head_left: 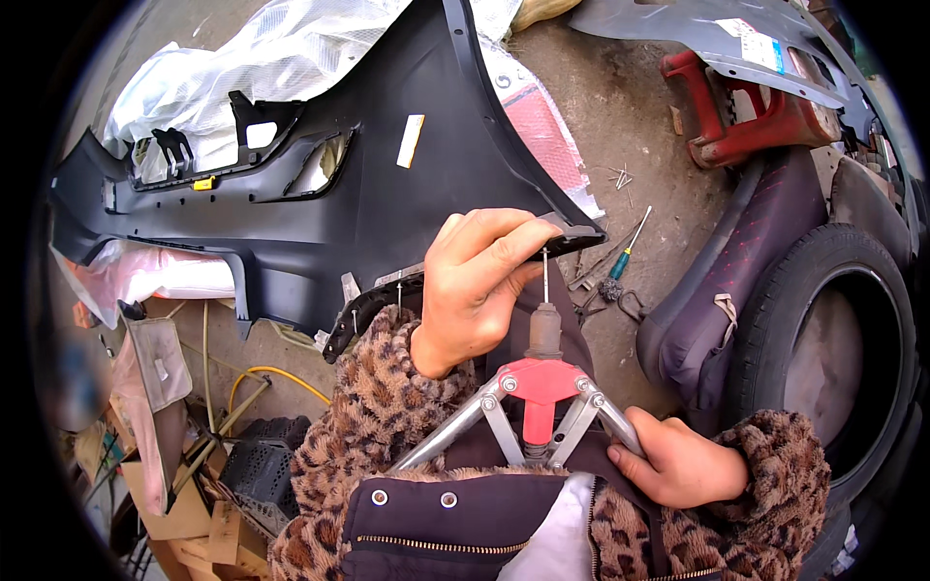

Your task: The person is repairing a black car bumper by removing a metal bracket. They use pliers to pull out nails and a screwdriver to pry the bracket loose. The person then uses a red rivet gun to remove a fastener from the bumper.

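A large black car bumper (378, 218) lies in front of me. My left hand (475, 290) is closed, its fingers pinching the near right end of the bumper's edge. From that edge a thin rivet pin (545, 278) runs down to the nose of a lever rivet gun (542, 380) with a red body and silver arms. My right hand (683, 462) is wrapped round the gun's right lever. Its left lever runs down against my left sleeve, and the lever's end is hidden. Two more pins (399, 293) stick out of the bumper's dark edge strip (415, 290), left of my left hand.
A teal-handled screwdriver (620, 263) and several loose pins (622, 178) lie on the concrete floor. To the right are a tyre (751, 339), a dark padded seat (765, 242) and a red stool (722, 145). A black crate (262, 474) and cardboard boxes (184, 508) stand lower left.
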